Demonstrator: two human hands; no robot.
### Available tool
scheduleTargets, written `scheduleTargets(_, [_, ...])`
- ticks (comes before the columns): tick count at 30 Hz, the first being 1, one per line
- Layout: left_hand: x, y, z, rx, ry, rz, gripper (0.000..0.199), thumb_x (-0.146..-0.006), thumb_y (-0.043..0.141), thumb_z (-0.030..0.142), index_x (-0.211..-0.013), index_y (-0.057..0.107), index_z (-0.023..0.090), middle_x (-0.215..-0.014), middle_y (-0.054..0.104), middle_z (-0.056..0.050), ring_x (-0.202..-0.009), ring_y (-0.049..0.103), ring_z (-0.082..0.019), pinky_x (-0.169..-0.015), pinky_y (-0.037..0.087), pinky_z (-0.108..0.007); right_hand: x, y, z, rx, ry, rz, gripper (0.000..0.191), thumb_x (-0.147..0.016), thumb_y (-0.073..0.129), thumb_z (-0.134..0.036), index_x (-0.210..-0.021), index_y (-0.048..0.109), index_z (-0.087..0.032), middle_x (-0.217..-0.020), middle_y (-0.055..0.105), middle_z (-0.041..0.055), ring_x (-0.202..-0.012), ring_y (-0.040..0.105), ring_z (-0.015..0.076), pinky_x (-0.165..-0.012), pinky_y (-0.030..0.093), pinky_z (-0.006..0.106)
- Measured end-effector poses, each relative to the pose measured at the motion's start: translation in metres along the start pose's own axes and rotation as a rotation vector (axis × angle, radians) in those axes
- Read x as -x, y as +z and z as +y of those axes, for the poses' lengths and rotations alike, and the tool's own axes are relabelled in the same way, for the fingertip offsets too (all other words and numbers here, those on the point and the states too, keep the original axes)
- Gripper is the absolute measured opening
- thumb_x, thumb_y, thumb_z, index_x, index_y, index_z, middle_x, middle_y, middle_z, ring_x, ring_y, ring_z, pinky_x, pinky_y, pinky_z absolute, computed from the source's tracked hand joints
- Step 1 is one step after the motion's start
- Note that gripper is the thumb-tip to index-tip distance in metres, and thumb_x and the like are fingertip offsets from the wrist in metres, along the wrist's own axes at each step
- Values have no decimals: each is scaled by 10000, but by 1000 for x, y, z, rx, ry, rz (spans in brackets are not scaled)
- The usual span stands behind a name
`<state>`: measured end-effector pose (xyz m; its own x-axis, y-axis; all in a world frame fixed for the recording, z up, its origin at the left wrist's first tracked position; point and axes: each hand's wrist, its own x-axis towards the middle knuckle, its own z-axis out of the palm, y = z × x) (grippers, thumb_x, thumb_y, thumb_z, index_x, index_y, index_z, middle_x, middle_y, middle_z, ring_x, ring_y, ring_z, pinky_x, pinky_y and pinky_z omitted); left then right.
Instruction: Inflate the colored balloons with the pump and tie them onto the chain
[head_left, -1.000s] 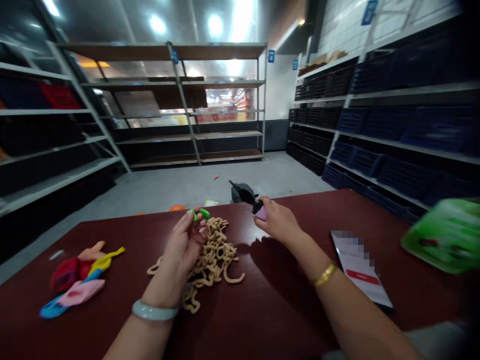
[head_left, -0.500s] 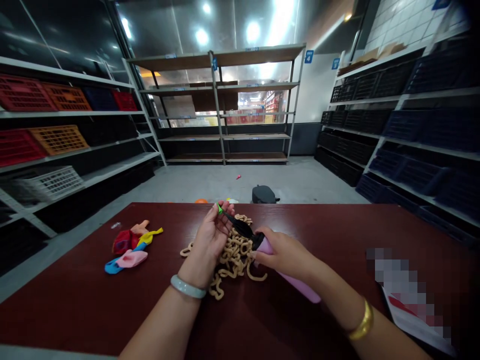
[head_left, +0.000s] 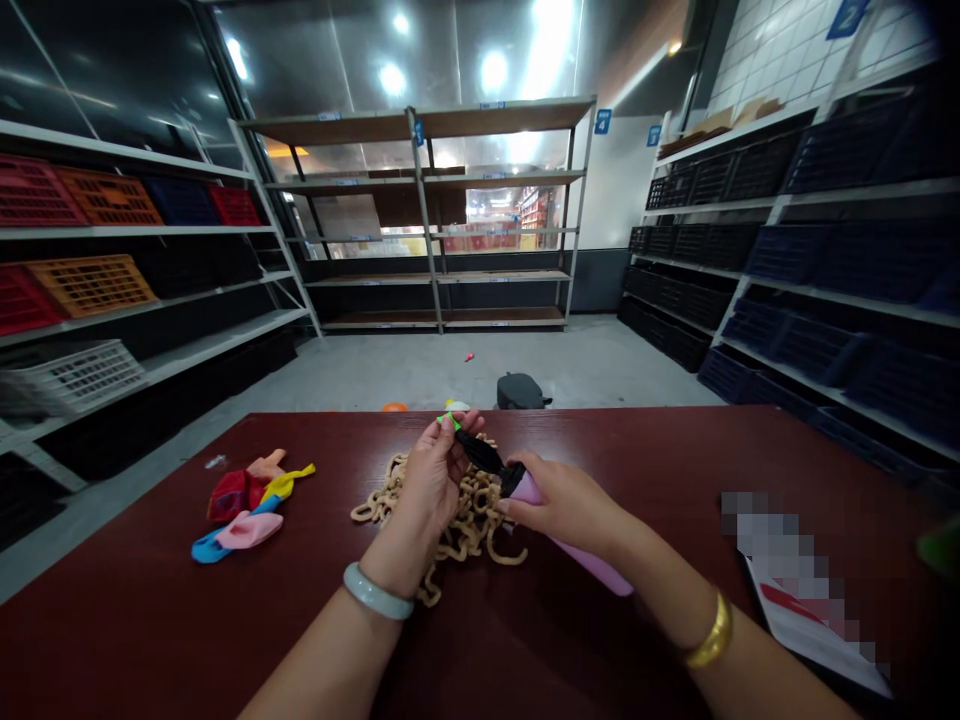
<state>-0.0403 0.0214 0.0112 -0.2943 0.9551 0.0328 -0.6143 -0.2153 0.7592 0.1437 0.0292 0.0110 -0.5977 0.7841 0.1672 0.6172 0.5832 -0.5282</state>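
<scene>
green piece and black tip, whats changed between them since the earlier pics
The right hand brought the black tip of the purple tool back toward the left hand; once apart, it now appears to meet the green piece. Nothing was let go. The limp colored balloons stayed put.

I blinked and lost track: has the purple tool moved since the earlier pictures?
Yes, the purple tool has moved toward the person: its black tip showed beyond the table's far edge; now it shows on the near side.
</scene>
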Motion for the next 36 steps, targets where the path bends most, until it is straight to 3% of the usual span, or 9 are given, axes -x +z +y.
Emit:
scheduleTargets(6, [4, 0, -12, -26, -19, -57, 285, -776, 704, 335, -984, 637, 152, -1060, 699, -117, -981, 659, -214, -844, 524, -329, -1, -6, 1, -18, 25, 10, 479, -800, 614, -500, -1199, 519, -252, -979, 690, 57, -933, 630, 257, -732, 393, 302])
scheduleTargets(12, [3, 0, -12, -151, -65, -7, 279, -751, 723, 330, -932, 660, 127, -1036, 704, -146, -885, 683, -218, -720, 546, -286, -1, -13, 2, -68, 18, -38, 474, -812, 620, -468, -1221, 515, -252, -1038, 684, 62, -967, 621, 253, -782, 404, 314])
scheduleTargets(17, [1, 2, 5, -31, -45, -97, 381, -751, 711, 143, -1120, 620, 175, -1213, 638, -126, -1044, 638, -211, -810, 534, -279, -3, -12, 8, -197, -41, -84, 434, -806, 635, -444, -1186, 538, -256, -1115, 660, 40, -980, 612, 220, -820, 422, 310])
scheduleTargets(20, [2, 5, 9, 40, 4, -109, 550, -749, 690, 62, -1239, 534, 258, -1186, 656, -94, -1043, 643, -197, -852, 526, -296, -3, -10, 10, -228, -47, -100, 445, -805, 641, -424, -1201, 536, -249, -1115, 659, 39, -986, 611, 217, -838, 427, 317])
scheduleTargets(24, [2, 7, 8, 137, 12, -70, 628, -745, 658, -13, -1273, 496, 288, -1139, 676, -90, -1023, 656, -187, -827, 529, -247, -3, -10, 11, -221, -35, -109, 466, -806, 643, -416, -1220, 531, -236, -1122, 660, 52, -992, 612, 226, -859, 427, 332])
scheduleTargets(29, [2, 8, 7, 215, 24, -62, 555, -766, 640, -4, -1231, 530, 279, -1159, 667, -92, -1063, 640, -201, -867, 528, -276, -3, -10, 11, -230, -39, -103, 450, -803, 648, -418, -1201, 538, -240, -1130, 659, 53, -997, 611, 223, -864, 431, 328])
scheduleTargets(36, [0, 7, 5, 188, 27, -14, 331, -824, 628, 111, -1144, 574, 175, -1120, 674, -153, -1020, 660, -240, -866, 541, -355, -4, -9, 12, -230, -44, -104, 453, -801, 647, -422, -1202, 534, -244, -1124, 661, 48, -985, 616, 220, -859, 437, 329])
